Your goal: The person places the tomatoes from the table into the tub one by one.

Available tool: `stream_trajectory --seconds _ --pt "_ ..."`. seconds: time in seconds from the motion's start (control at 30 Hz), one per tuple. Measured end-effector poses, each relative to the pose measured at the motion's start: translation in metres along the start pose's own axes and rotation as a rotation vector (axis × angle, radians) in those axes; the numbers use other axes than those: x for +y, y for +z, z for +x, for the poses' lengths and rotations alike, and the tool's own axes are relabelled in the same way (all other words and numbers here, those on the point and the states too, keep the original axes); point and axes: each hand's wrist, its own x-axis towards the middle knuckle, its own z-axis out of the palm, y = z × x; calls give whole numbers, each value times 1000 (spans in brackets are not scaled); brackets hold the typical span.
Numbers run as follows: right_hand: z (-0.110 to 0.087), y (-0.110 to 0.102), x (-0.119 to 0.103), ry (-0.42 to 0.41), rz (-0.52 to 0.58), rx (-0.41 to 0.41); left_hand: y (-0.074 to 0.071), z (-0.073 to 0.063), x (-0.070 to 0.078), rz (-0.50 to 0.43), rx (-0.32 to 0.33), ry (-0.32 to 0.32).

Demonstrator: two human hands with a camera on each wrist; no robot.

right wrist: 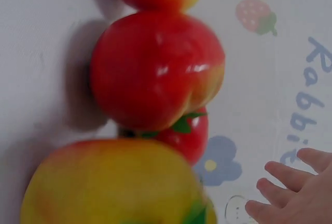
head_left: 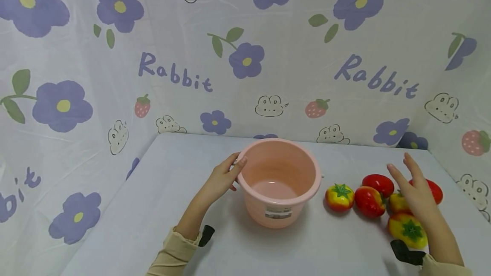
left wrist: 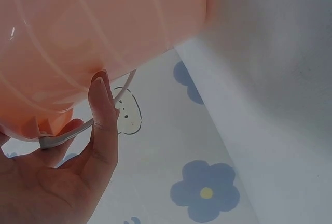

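A pink plastic bucket (head_left: 255, 210) stands upright near the middle of the table. My left hand (head_left: 222, 178) holds its rim on the left side, thumb over the edge and fingers outside. In the left wrist view, a thin pale handle (left wrist: 78, 131) passes by those fingers. My right hand (head_left: 416, 191) hovers over a cluster of toy tomatoes at the right, fingers spread and holding nothing. Among them are a red tomato (head_left: 377, 184), a red-and-yellow one (head_left: 339, 197) and a yellower one (head_left: 407, 229) with a green leafy top. The hand partly hides some.
The white table (head_left: 161, 208) reaches back to a cloth backdrop (head_left: 230, 20) printed with purple flowers, rabbits and strawberries. A small label (head_left: 278, 212) sits on the bucket's front. Black straps (head_left: 206, 236) circle both wrists.
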Motion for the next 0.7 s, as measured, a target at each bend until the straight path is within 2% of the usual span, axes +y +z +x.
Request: stream_trajectory --seconds 0.5,0.7 --pt "-9 -13 22 70 -16 26 -1 -1 0 -4 -5 -2" --pt "-8 -18 32 145 -17 64 -1 0 -1 -7 -15 5"
